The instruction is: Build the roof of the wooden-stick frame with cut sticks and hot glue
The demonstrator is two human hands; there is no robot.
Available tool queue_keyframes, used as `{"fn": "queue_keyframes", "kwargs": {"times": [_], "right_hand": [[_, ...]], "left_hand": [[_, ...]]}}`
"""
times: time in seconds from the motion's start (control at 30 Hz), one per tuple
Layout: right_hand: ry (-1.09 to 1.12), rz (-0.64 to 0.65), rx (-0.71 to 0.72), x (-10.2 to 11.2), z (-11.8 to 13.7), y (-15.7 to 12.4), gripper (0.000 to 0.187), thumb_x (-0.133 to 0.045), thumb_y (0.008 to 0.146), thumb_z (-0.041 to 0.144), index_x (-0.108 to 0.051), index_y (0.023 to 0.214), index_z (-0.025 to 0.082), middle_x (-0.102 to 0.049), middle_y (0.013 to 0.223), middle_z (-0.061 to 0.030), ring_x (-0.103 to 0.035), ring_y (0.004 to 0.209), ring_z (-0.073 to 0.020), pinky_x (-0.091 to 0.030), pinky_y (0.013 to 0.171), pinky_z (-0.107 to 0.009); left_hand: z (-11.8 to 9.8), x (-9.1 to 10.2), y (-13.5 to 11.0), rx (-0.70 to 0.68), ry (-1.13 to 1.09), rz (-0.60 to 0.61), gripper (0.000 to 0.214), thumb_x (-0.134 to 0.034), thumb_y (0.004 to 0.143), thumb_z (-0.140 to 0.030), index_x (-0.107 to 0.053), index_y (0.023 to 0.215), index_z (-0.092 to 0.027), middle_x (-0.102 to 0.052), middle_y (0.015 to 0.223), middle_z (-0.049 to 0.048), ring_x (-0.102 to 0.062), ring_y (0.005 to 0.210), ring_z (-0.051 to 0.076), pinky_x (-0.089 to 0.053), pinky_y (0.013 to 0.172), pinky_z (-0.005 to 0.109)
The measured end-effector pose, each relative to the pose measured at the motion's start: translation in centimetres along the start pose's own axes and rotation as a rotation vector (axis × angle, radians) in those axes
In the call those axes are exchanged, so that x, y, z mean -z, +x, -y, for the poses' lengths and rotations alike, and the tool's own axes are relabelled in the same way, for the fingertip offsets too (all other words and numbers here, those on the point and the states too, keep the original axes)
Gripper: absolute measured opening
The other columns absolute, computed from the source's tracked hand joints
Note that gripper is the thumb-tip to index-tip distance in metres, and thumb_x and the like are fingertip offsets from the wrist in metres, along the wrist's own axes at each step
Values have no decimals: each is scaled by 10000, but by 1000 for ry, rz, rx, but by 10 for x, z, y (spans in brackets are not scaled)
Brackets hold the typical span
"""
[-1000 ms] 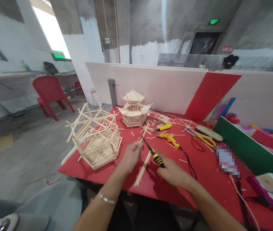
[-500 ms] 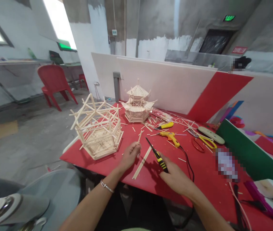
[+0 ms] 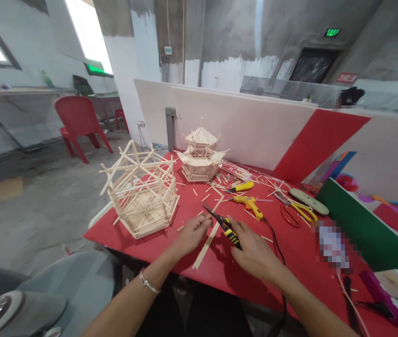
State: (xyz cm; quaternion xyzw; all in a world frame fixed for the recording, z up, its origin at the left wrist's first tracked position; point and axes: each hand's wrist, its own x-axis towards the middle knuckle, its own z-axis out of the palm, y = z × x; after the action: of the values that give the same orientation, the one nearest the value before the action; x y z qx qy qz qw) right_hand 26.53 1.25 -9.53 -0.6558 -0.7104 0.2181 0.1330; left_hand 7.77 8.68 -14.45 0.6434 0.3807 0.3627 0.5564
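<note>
My left hand (image 3: 196,229) is closed, pinching a thin wooden stick (image 3: 219,203) that slants up and to the right. My right hand (image 3: 253,245) grips long-nose pliers (image 3: 232,236) with black and yellow handles. Their dark, slender jaws reach up and left, close to the left fingertips and the stick; whether they touch it I cannot tell. Several longer sticks (image 3: 204,248) lie side by side on the red table between my hands. Left of them stands an open, six-sided stick frame (image 3: 142,192) with a beamed top.
A small stick pagoda (image 3: 202,157) stands at the back, amid stick offcuts. A yellow utility knife (image 3: 242,186), a yellow glue gun (image 3: 249,205) with a black cord and red-and-yellow-handled pliers (image 3: 302,210) lie right of centre. A green board (image 3: 367,224) borders the right side.
The pliers have moved left and down to the stick, their jaws now apart. My left hand has shifted slightly right and down, and its stick leans more to the right.
</note>
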Motion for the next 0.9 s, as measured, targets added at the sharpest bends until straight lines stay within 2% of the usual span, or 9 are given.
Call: {"fn": "queue_keyframes", "kwargs": {"times": [0.1,0.17,0.27,0.33,0.43,0.57,0.73,0.9], "right_hand": [[351,209,-32,7,-2,-5,470,-473,655,146,-564,1113,190,-613,979,-44,-537,841,-188,-410,702,-283],[533,317,-92,7,-1,-6,298,-468,598,131,-547,877,200,-532,756,25,-446,667,-131,-341,572,-243],[679,367,-143,-1,4,-5,212,-474,538,118,-459,732,201,-409,667,54,-352,605,-102,-272,530,-237],[726,352,-143,-7,7,-3,219,-467,517,110,-432,713,201,-390,665,54,-341,608,-99,-266,534,-238],[732,302,-159,-11,11,-2,241,-470,517,115,-429,737,204,-398,677,52,-347,619,-103,-278,533,-238],[721,311,-128,-11,11,-3,249,-464,526,117,-428,755,207,-438,679,47,-388,624,-111,-311,540,-241],[615,189,-68,-22,3,0,237,-465,566,122,-445,786,207,-474,700,41,-416,648,-118,-333,576,-248],[737,134,-49,-35,-1,2,325,-479,541,115,-438,851,204,-451,722,48,-410,649,-111,-338,567,-237]], "left_hand": [[-26,2,-6,-22,315,2,363,-416,928,-418,-528,686,-173,-458,589,-28,-435,568,121,-320,567,230],[-43,4,-9,0,622,-34,321,-379,948,-331,-574,748,-174,-542,625,7,-507,601,151,-319,576,250],[-62,2,-10,51,1001,-44,291,-348,954,-247,-626,903,-179,-654,707,71,-607,657,211,-307,557,275],[-67,-1,-9,75,1135,-36,290,-345,952,-228,-632,965,-186,-696,775,98,-651,709,241,-321,554,283],[-69,-4,-8,81,1224,-12,291,-343,958,-232,-625,1016,-190,-718,829,108,-680,755,255,-368,567,288],[-69,-4,-7,64,1277,14,272,-355,960,-232,-610,1046,-187,-720,854,105,-689,784,248,-420,602,290],[-74,-4,-9,70,1315,12,263,-370,949,-203,-602,1071,-183,-718,866,112,-691,792,264,-442,619,311],[-83,-7,-14,56,1318,-12,256,-376,947,-206,-606,1059,-194,-715,877,100,-692,786,247,-415,595,286]]}}
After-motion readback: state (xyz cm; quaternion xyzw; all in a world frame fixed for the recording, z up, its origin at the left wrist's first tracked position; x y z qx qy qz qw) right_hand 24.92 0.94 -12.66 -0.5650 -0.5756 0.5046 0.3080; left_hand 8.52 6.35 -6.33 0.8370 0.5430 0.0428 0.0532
